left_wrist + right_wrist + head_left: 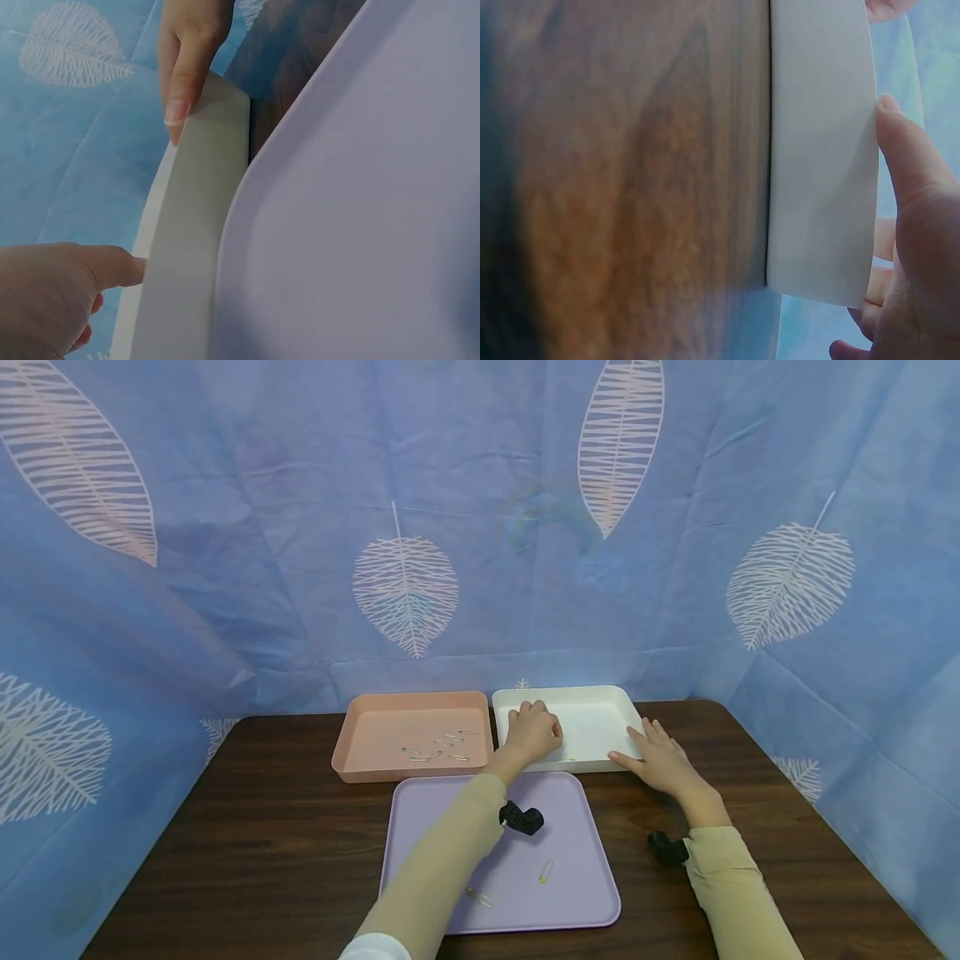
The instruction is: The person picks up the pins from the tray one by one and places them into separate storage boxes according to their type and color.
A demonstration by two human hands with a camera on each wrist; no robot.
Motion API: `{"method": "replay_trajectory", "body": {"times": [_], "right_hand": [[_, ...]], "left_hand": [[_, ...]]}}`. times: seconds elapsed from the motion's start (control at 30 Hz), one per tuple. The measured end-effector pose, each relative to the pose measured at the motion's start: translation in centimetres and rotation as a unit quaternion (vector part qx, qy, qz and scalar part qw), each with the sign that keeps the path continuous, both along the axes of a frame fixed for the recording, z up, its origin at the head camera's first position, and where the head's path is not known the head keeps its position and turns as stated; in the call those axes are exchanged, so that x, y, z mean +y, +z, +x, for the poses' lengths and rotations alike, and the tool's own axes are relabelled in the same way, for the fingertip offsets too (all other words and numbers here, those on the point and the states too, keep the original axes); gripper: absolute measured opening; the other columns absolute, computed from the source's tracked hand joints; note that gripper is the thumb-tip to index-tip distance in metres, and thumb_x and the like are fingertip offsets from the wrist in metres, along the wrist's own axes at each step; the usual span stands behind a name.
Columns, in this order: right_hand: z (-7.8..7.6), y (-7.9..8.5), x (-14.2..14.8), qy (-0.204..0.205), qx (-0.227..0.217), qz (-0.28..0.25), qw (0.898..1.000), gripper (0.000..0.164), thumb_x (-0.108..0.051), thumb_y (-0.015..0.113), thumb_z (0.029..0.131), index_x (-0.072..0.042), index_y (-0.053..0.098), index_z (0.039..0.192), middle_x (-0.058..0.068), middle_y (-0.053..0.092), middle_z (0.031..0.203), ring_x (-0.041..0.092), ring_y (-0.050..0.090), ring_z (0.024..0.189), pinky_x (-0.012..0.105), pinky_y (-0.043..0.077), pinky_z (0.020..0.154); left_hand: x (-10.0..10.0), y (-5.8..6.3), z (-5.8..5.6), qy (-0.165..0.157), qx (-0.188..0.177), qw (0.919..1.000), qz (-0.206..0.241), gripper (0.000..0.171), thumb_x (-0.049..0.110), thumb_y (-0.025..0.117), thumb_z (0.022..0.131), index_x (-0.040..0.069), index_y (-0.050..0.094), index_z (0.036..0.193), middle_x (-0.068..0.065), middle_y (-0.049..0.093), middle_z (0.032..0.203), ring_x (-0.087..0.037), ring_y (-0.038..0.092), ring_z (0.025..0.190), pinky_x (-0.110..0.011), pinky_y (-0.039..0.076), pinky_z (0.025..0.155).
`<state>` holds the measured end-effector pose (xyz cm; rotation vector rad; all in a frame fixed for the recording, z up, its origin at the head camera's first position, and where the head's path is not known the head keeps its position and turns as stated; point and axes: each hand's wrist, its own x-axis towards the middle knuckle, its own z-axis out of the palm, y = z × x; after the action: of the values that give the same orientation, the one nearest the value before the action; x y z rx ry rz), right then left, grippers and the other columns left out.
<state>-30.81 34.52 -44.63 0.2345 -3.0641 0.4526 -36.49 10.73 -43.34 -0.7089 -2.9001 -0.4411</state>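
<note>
My left hand (534,731) is over the left part of the white tray (600,710), its fingers bent downward. In the left wrist view the tray wall hides the fingertips, so I cannot tell whether they hold anything. A small thin item (567,760) lies by the tray's near wall, too faint to identify. My right hand (663,760) rests at the tray's near right corner, fingers spread; in the right wrist view its thumb (904,142) touches the rim. Two yellowish safety pins (546,871) lie apart on the purple tray (592,902), below my left forearm.
Left of the white tray stands a pink tray (412,714) with several silvery safety pins (459,757). All three trays sit on a dark wooden table (247,843). A blue cloth (480,593) with white leaf prints hangs behind the table and along its sides.
</note>
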Motion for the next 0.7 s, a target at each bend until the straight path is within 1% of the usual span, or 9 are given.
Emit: {"method": "replay_trajectory", "body": {"times": [0.17,0.33,0.5,0.7], "right_hand": [[0.0,0.0,-0.1,-0.002,-0.005,-0.002,1.000,0.085,-0.057,0.052,0.094,0.008,0.034,0.147,0.039,0.013,0.154,0.056,0.012,0.143,0.073,0.016,0.109],[0.1,0.0,-0.2,-0.002,-0.007,-0.003,1.000,0.085,-0.057,0.051,0.094,0.008,0.034,0.147,0.039,0.013,0.154,0.055,0.012,0.143,0.073,0.015,0.110],[0.0,0.0,-0.1,-0.001,-0.006,-0.005,1.000,0.086,-0.057,0.052,0.094,0.008,0.033,0.147,0.039,0.013,0.154,0.055,0.012,0.143,0.073,0.015,0.109],[0.1,0.2,-0.2,-0.002,-0.002,-0.004,1.000,0.084,-0.056,0.052,0.094,0.008,0.035,0.146,0.039,0.014,0.154,0.055,0.013,0.143,0.073,0.016,0.109]], "left_hand": [[-0.3,0.2,0.1,-0.013,0.007,0.9999,0.004,0.012,0.029,0.064,0.092,0.030,0.070,0.082,0.008,0.052,0.097,-0.014,0.039,0.091,-0.033,0.030,0.079],[-1.0,0.6,0.6,-0.023,0.015,0.9996,0.003,0.010,0.031,0.065,0.092,0.030,0.071,0.084,0.008,0.053,0.100,-0.014,0.040,0.093,-0.033,0.030,0.080],[-2.1,1.2,1.1,-0.038,0.039,0.9985,-0.001,0.009,0.031,0.066,0.091,0.030,0.072,0.085,0.007,0.055,0.102,-0.014,0.043,0.094,-0.033,0.031,0.080],[-3.6,1.9,1.6,-0.058,0.076,0.9954,-0.005,0.009,0.032,0.067,0.091,0.030,0.073,0.085,0.007,0.056,0.100,-0.014,0.043,0.090,-0.033,0.032,0.079]]}}
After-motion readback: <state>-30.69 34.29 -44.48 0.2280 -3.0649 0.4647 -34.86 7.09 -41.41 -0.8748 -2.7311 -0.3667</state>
